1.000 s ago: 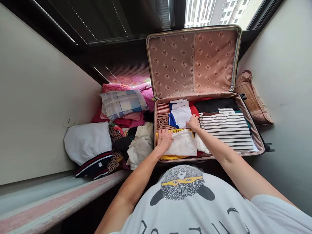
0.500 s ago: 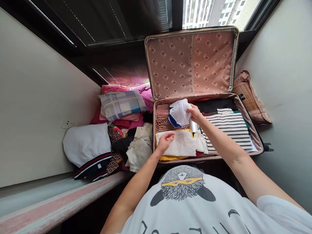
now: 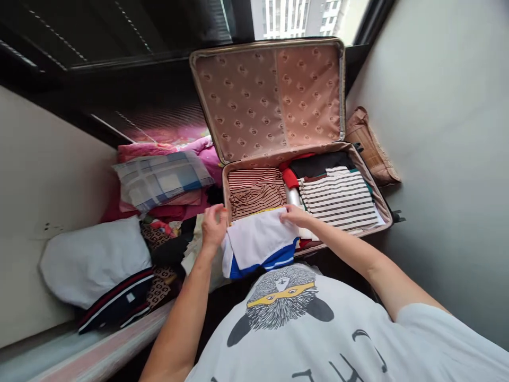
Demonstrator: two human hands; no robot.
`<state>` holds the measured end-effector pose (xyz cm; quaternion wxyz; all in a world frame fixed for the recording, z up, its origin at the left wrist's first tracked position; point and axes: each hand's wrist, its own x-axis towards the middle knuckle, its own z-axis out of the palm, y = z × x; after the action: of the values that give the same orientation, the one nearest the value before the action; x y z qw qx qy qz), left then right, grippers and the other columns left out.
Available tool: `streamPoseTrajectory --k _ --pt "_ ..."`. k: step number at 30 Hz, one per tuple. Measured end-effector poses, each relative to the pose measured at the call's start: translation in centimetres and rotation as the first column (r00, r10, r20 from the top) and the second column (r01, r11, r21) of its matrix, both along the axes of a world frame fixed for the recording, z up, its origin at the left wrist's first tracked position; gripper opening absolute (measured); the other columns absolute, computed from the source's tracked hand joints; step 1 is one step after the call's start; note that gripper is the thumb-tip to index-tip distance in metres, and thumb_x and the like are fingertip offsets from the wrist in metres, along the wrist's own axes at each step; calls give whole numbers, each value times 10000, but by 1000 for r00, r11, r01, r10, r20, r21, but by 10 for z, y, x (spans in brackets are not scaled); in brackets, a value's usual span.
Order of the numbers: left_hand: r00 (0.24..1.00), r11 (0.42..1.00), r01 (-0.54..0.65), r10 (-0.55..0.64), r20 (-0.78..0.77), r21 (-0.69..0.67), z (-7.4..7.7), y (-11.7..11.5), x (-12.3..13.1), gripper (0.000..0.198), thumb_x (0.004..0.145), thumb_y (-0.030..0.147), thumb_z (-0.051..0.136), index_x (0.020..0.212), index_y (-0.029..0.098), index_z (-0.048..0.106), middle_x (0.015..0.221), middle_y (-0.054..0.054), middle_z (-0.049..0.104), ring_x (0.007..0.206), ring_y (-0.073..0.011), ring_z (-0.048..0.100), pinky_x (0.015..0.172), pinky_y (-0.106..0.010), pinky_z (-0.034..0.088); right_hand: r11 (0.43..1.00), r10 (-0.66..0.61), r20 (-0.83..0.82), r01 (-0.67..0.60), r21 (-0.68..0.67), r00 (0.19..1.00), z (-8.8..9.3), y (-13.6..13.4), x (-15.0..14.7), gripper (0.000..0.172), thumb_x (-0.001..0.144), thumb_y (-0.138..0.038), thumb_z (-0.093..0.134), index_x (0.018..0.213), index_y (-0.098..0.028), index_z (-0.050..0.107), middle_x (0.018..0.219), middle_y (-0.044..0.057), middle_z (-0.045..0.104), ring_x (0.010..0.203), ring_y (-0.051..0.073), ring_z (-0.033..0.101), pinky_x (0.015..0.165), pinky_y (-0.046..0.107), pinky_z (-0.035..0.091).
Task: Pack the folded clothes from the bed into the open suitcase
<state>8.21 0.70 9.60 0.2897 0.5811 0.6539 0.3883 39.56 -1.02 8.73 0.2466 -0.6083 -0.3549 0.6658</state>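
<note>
An open suitcase [image 3: 382, 208] with a patterned pink lid lies in front of me, packed with folded clothes. I hold a white garment with blue trim [image 3: 260, 241] over its near edge. My left hand [image 3: 213, 225] pinches the garment's left corner. My right hand [image 3: 293, 214] grips its top right edge. Behind the garment lie a brown striped top [image 3: 254, 191] and a black-and-white striped shirt [image 3: 340, 199]. A small silvery cylinder [image 3: 293, 196] sits between them.
Left of the suitcase is a heap of bedding and clothes: a plaid pillow [image 3: 159, 178], pink blankets [image 3: 159, 151], a white bundle [image 3: 93, 260]. A woven brown cushion [image 3: 371, 148] leans against the right wall. Dark window blinds stand behind.
My right hand lifted the white and blue garment from the back of the suitcase and brought it to the near edge. My left hand left the cream cloth and took its corner. The view swung left.
</note>
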Motion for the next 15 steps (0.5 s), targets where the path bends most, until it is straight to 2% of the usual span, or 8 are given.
streamPoseTrajectory --k 2,4,5,6,7,9,12,15 --pt "957 961 269 -274 -98 -65 -6 -7 29 465 781 459 769 1149 190 678 1217 -125 676 1205 -299 620 1107 -448 453 999 -32 142 27 38 989 -20 -7 -1 230 592 -134 648 812 -186 604 752 -9 633 704 147 576 618 234 442" --pt "797 843 494 -537 -276 -213 -14 -12 57 670 718 405 837 1313 181 623 1415 -168 601 1364 -350 523 1180 -497 374 997 -45 160 34 69 986 -28 -10 2 194 612 -115 632 788 -186 593 750 -15 626 712 137 570 608 221 429" --pt "689 775 548 -631 -356 -315 -17 -12 69 778 716 398 846 1403 165 564 1492 -197 541 1417 -377 469 1201 -533 331 997 -44 148 33 76 988 -28 -11 5 179 618 -110 631 776 -185 588 749 -17 626 714 132 570 613 217 433" --pt "592 720 557 -694 -410 -414 -20 -11 77 862 725 412 844 1472 149 502 1530 -223 500 1439 -401 440 1202 -567 309 996 -45 136 34 81 990 -27 -11 9 173 622 -107 634 769 -184 585 749 -19 628 713 128 572 619 215 439" --pt "527 680 539 -732 -432 -497 -22 -7 83 912 739 440 835 1511 136 458 1533 -241 492 1432 -418 443 1188 -590 311 996 -48 128 37 85 991 -25 -12 14 170 628 -106 638 770 -183 585 751 -20 632 710 125 574 622 214 445" --pt "444 609 500 -791 -422 -616 -24 4 88 929 760 508 807 1527 129 444 1494 -255 527 1385 -428 489 1147 -602 352 995 -59 111 49 92 992 -20 -15 27 164 649 -116 646 789 -180 587 758 -18 643 709 119 583 624 210 459" --pt "363 498 507 -864 -350 -704 -23 28 87 900 656 548 857 1420 163 580 1417 -220 608 1327 -436 538 1099 -561 416 989 -118 74 111 97 990 -14 -21 55 159 690 -151 677 825 -173 596 775 -2 675 721 118 632 634 201 482" --pt "309 256 617 -949 -70 -744 -22 49 87 742 560 517 883 1211 199 721 1218 -120 741 1180 -383 647 1016 -437 497 971 -230 94 223 83 969 -11 -30 89 159 695 -164 706 819 -167 608 773 9 699 706 117 667 630 195 492"
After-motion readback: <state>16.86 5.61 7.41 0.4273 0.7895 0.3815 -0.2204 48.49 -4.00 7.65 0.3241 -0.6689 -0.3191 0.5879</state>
